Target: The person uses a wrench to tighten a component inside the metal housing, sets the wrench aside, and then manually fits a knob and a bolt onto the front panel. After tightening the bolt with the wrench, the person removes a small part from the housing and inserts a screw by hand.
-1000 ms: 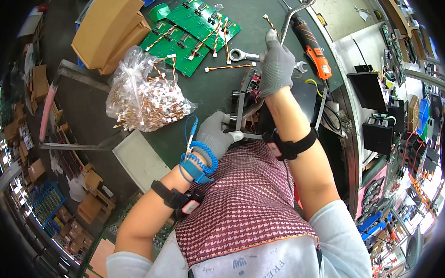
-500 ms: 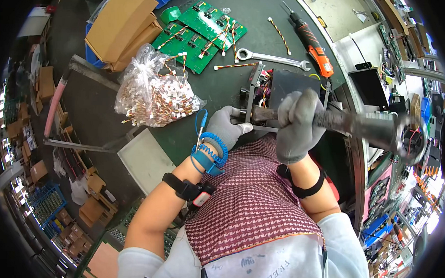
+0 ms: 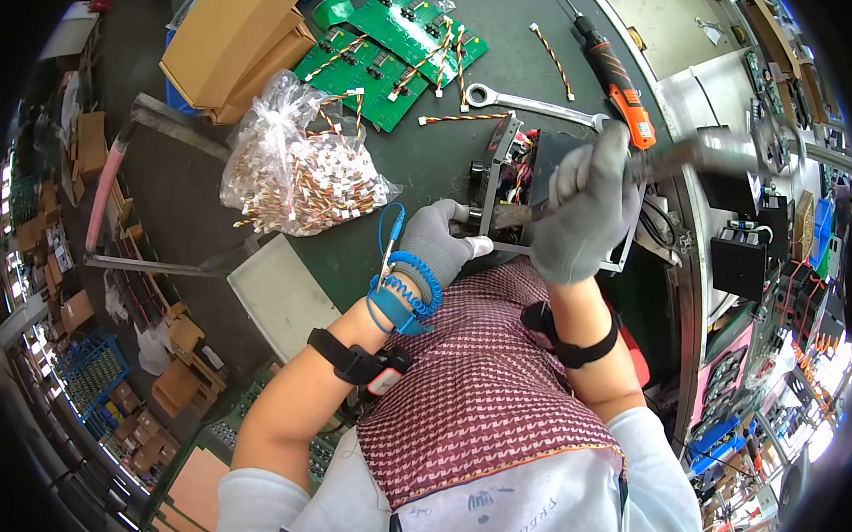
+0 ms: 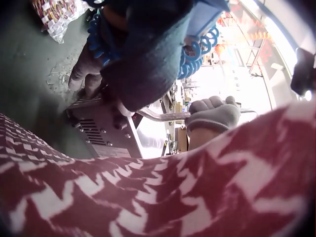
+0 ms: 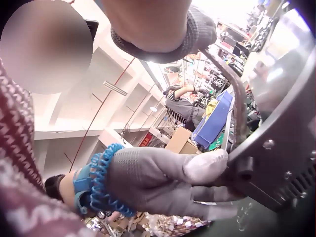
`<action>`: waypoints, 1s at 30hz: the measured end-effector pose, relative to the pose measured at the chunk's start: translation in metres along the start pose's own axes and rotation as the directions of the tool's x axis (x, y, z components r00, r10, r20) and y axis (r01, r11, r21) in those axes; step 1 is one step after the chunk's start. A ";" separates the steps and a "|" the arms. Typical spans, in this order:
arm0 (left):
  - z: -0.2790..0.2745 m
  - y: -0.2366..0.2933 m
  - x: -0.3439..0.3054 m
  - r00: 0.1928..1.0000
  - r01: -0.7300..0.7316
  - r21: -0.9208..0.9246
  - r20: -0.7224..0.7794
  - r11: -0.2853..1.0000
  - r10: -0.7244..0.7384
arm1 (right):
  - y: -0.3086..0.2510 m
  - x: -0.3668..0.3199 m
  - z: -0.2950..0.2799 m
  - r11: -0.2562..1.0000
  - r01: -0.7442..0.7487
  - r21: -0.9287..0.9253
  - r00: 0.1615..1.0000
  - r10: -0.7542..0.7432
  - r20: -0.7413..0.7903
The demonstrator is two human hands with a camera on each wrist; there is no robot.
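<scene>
A red and white patterned apron (image 3: 478, 390) was nearest. A curly blue cord (image 3: 416, 275) went round the left wrist. The left hand (image 3: 436, 243), in a gray glove, touched the front corner of the dark metal box (image 3: 554, 158). Its fingers were mostly straight, with just a small gap between them and the thumb. The metal box sat on the green table (image 3: 415, 167), right past the apron, and colored wires showed inside it.

The right hand (image 3: 582, 229), in a gray glove too, was over the metal box. Its fingers were curled tight round a bent metal bar (image 3: 517, 216). One end of the bar came down by the box's front plate, and the other end was a blur out to the right.

A clear bag (image 3: 298, 168) full of little wires lay to the left. Past the box lay a shiny wrench (image 3: 535, 108), and near it an orange and black power screwdriver (image 3: 629, 104). Green boards (image 3: 371, 86) with twisted wires on them lay past the bag, next to brown cardboard boxes (image 3: 222, 48).
</scene>
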State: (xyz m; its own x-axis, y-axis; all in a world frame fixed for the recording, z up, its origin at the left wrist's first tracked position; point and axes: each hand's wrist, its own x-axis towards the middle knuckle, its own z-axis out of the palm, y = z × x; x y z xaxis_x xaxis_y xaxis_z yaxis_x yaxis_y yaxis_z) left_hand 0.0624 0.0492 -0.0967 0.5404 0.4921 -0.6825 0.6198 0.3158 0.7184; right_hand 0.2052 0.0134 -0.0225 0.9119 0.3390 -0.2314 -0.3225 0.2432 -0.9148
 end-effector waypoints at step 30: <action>0.001 0.006 -0.004 0.999 0.019 0.117 -0.051 0.993 -0.013 | 0.035 0.131 0.047 0.809 -0.394 -0.436 0.866 0.486 0.119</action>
State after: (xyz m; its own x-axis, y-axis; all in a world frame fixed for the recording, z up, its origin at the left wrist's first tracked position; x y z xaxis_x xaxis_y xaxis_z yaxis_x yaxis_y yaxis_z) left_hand 0.0642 0.0486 -0.0899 0.5024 0.5289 -0.6840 0.6921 0.2281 0.6848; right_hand 0.3016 0.1093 -0.0693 0.6024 0.5201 -0.6055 -0.5099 -0.3329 -0.7932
